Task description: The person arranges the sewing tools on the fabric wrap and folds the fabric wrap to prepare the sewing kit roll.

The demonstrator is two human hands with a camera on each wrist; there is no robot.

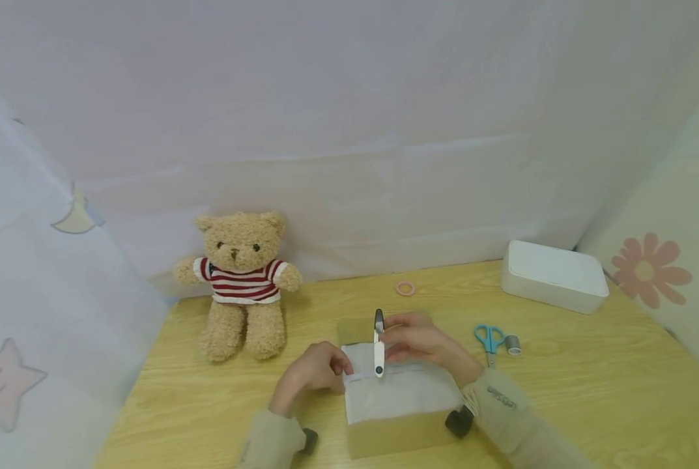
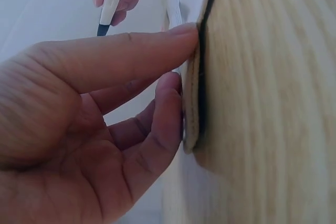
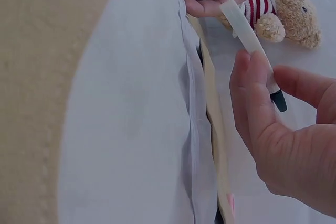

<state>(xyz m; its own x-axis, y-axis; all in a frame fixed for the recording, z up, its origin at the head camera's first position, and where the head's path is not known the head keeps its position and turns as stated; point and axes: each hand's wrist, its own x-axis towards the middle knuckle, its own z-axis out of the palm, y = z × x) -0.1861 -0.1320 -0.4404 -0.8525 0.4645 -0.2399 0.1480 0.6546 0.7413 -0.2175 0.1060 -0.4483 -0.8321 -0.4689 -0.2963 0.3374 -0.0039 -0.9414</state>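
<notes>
Pinching edge of tan case (image 1: 399, 438): left hand (image 1: 321, 368) | Right hand (image 1: 417, 339): white tool (image 1: 379, 355) fingertip-pinched, outside case | Untouched to its right: scissors (image 1: 490, 340), spool (image 1: 513, 344)

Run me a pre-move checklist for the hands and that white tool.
1. Right hand holding the white tool: ok.
2. Left hand pinching an edge of the tan-and-white case: ok.
3. Tool's dark end apart from the left hand: ok.
4. Dark end capped: cannot tell.
5. Blue scissors off the table: not ok, lying right of the case.
</notes>
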